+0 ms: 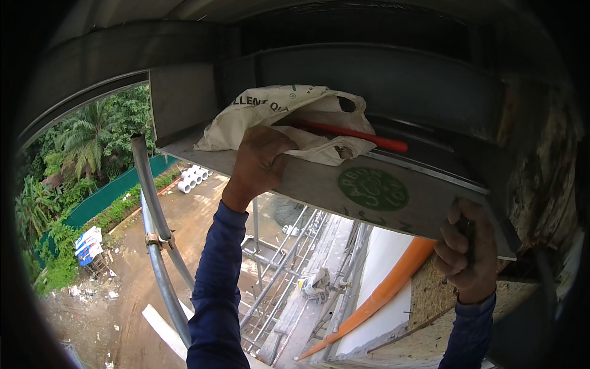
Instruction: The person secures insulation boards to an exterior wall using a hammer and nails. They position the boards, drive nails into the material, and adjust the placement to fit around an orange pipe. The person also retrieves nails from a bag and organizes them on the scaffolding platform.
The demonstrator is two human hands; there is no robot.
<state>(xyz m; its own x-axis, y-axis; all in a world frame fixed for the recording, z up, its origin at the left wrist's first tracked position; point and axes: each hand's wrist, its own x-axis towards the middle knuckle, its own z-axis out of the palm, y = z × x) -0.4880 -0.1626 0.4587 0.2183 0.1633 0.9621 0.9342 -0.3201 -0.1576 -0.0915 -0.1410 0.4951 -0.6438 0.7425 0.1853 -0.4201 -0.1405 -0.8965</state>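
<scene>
My left hand [261, 158] is closed on the front edge of a white woven sack [227, 126] with dark printing, which lies crumpled on a grey board [310, 181]. The mouth of the sack gapes to the right, and a red rod-like handle [390, 144] sticks out of it. A round green printed mark shows on the board's face below. My right hand [468, 246] is raised by the board's right end, its fingers curled round something dark and narrow that I cannot make out. Both forearms are in dark blue sleeves.
A dark beam [381, 67] runs behind the board. Far below are scaffold tubes [289, 246], an orange pipe [375, 295] and muddy ground [147, 270] with white pipes [193, 178]. A steel pole [163, 246] with a clamp stands left of my left arm. Rough wood [541, 172] borders the right.
</scene>
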